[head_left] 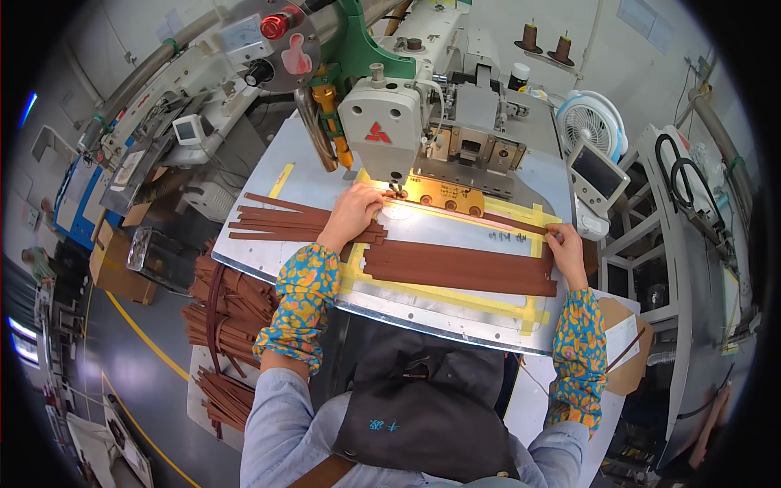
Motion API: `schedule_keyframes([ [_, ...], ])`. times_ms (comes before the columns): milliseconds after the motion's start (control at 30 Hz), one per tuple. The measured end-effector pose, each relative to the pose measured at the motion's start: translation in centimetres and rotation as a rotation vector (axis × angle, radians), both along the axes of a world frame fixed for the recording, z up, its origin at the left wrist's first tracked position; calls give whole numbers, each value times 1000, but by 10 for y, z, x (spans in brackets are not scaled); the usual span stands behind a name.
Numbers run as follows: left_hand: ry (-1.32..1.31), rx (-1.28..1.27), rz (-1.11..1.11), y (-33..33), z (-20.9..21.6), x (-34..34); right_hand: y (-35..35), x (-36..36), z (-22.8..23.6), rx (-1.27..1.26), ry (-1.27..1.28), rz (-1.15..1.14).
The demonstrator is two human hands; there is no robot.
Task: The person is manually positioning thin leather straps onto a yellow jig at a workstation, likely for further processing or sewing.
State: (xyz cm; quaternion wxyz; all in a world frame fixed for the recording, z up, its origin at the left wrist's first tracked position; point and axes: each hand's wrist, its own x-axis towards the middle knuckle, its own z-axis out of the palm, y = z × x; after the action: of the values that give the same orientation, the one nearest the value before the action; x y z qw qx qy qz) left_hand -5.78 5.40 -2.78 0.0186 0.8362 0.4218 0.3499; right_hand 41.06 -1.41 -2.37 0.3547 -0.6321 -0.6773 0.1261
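Note:
A narrow brown strip [514, 222] runs along the front of a brass-coloured plate [450, 196] under the head of an industrial sewing machine [381, 122]. My left hand [352, 215] holds its left end beside the needle area, fingertips together. At the other end, my right hand [567, 249] pinches the strip between thumb and fingers. Just nearer to me lies a flat row of brown strips [460, 267], side by side on the worktable [305, 183]. More brown strips [272, 224] fan out left of my left hand, partly hidden by it.
Yellow tape [439, 299] marks the metal tabletop. Bundles of brown strips [232, 309] are piled at the left below it. A control screen [596, 171] and white fan [590, 122] stand at the right. Thread spools [530, 37] sit behind. A cardboard box [122, 264] is on the floor.

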Motion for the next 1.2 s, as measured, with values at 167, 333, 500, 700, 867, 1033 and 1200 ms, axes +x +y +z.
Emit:
schedule_keyframes([
  [167,-37,89,81,-25,18,0,5,4,0,-48,37,-25],
  [333,132,85,139,-34,8,-24,13,4,4,-148,139,13],
  [500,162,121,152,-29,6,-30,15,17,-6,-169,272,63],
  [700,268,59,113,-41,22,-6,-7,15,24,-422,514,118],
  [867,77,125,-92,-60,51,72,-48,-2,76,-442,870,391],
  [1033,210,195,-249,-76,48,100,-81,-25,96,-555,906,556],
  [1200,-38,-15,-5,-80,25,31,-77,11,35,-127,-182,202],
])
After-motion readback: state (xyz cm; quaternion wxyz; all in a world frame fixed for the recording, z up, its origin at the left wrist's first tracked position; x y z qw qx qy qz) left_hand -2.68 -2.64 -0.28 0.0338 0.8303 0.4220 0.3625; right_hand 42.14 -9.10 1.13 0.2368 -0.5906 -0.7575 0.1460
